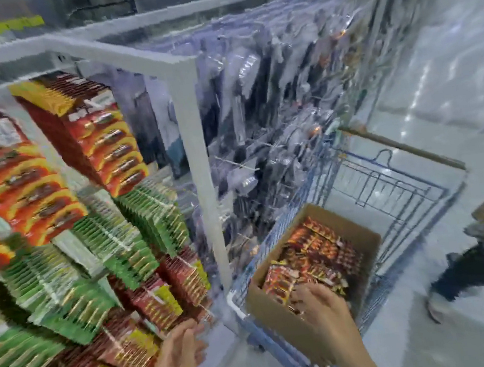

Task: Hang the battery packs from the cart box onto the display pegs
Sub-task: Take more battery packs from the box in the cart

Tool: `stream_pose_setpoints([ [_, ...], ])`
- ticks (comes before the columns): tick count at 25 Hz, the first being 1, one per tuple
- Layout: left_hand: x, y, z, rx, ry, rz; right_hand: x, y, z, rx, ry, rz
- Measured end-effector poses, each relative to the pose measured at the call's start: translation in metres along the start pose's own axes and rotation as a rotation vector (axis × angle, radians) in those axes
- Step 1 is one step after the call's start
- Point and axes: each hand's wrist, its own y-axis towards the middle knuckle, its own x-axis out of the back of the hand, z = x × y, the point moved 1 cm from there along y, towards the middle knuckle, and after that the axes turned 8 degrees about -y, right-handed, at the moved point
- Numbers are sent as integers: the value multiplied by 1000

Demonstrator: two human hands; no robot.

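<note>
Two hands out: right hand (321, 302) sits on the battery packs (320, 250) in the cart box (283, 319), grip too blurred to tell, left hand (177, 355) released by the hanging packs (123, 346); I'd pinch few packs by their top edge

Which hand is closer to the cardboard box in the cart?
Right. The right hand reaches into the cardboard box, over its packs; the left hand is apart, beside the display's hanging packs.

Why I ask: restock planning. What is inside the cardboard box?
Red and yellow battery packs fill the cardboard box; the right hand covers some, and lower layers are hidden.
</note>
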Motion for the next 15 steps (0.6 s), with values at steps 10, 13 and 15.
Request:
stream_pose_setpoints([
  [10,-159,13,59,207,301,286,119,37,-56,-207,21,-169],
  [13,-223,57,74,270,386,385,131,59,-59,-289,99,-200],
  [15,-269,97,93,307,474,460,135,73,-56,-328,128,-213],
])
